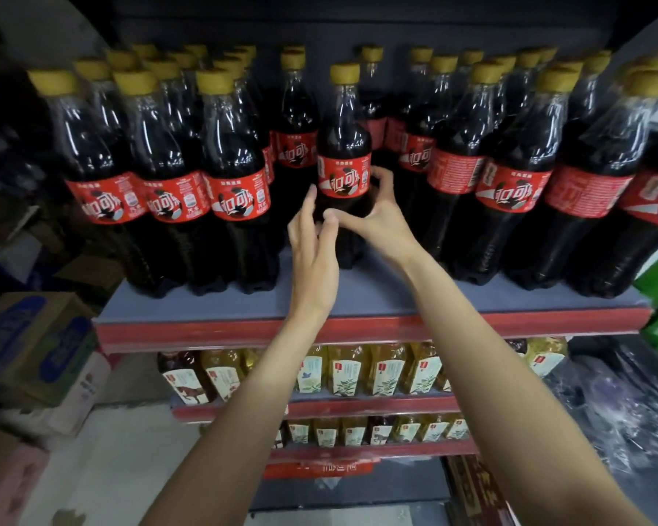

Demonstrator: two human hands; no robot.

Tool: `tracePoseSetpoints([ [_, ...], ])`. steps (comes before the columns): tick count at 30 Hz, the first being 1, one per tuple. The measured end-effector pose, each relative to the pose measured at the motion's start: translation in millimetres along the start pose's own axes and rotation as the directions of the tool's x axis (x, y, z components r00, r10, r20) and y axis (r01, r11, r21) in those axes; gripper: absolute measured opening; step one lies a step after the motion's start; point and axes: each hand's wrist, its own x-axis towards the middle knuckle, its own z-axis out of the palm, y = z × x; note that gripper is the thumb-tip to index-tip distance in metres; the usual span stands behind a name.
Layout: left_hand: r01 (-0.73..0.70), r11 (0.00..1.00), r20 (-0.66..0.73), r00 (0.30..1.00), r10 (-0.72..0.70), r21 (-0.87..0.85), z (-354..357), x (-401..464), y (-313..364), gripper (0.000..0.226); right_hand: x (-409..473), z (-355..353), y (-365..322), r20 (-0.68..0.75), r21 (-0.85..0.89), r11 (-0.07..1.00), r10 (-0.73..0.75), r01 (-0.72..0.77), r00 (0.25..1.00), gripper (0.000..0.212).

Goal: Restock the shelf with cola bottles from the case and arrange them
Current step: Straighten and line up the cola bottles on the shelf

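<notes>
Head view, near to far. Nearest: two bare forearms reaching up and forward over the lower shelves of yellow drink bottles (386, 370), converging at the middle of the top shelf (358, 298).

Next, the hands on one cola bottle (344, 161) standing alone in the gap between the left block and the right block of bottles. Right hand (380, 218) wrapped round the bottle's lower body just under the red label, thumb across the front, fingers curled round the right side: a firm hold, probably to steady or turn it. Left hand (312, 252) upright beside it, fingers straight and relaxed, tips against the bottle's left side, gripping nothing; likely guiding or nudging. Label facing forward, base down on the shelf, so probably being squared up with its row.

Beyond: left group of cola bottles (168, 172) three across at the front edge; right group (509, 176) further along, a few labels turned sideways. More yellow caps behind, in the dim back.

Off to the left, low down: cardboard boxes (35, 347). Source case not identifiable.
</notes>
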Motion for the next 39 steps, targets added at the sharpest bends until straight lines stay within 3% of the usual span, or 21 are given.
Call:
tracePoseSetpoints([
  [5, 0.033, 0.999, 0.079, 0.996, -0.033, -0.004, -2, 1, -2, 0.050, -8, 4, 2, -0.119, -0.195, 0.976, -0.121, 0.096, 0.986, 0.070],
  [15, 0.082, 0.996, -0.088, 0.993, -0.084, -0.028, -8, 4, -1, 0.049, 11, 36, -11, -0.033, -0.146, 0.984, -0.108, 0.102, 0.994, 0.069],
  [24, 0.092, 0.996, -0.091, 0.992, -0.091, 0.007, -10, -2, 5, 0.050, 5, 32, -19, 0.026, -0.133, 0.991, -0.030, 0.034, 0.999, 0.072],
  [27, -0.027, 1.000, -0.110, 0.994, 0.026, -0.007, -5, -19, 14, 0.049, -23, 13, -18, -0.095, -0.079, 0.992, -0.109, 0.101, 0.990, 0.053],
  [29, -0.155, 0.987, -0.132, 0.980, 0.149, -0.038, 3, -28, 20, 0.042, -50, -3, -18, -0.267, -0.071, 0.983, -0.183, 0.170, 0.946, 0.035],
  [32, -0.273, 0.962, -0.032, 0.962, 0.273, -0.004, 23, -14, 21, 0.039, -80, -23, -12, -0.502, -0.254, 0.946, -0.306, 0.200, 0.809, 0.026],
  [36, -0.173, 0.982, 0.207, 0.966, 0.153, 0.082, 64, 18, 16, 0.051, -94, -43, 8, -0.643, -0.477, 0.875, -0.410, 0.080, 0.647, 0.028],
  [39, -0.180, 0.974, 0.239, 0.960, 0.144, 0.134, 89, 31, 9, 0.060, -99, -55, 17, -0.679, -0.522, 0.852, -0.383, -0.045, 0.626, 0.039],
])
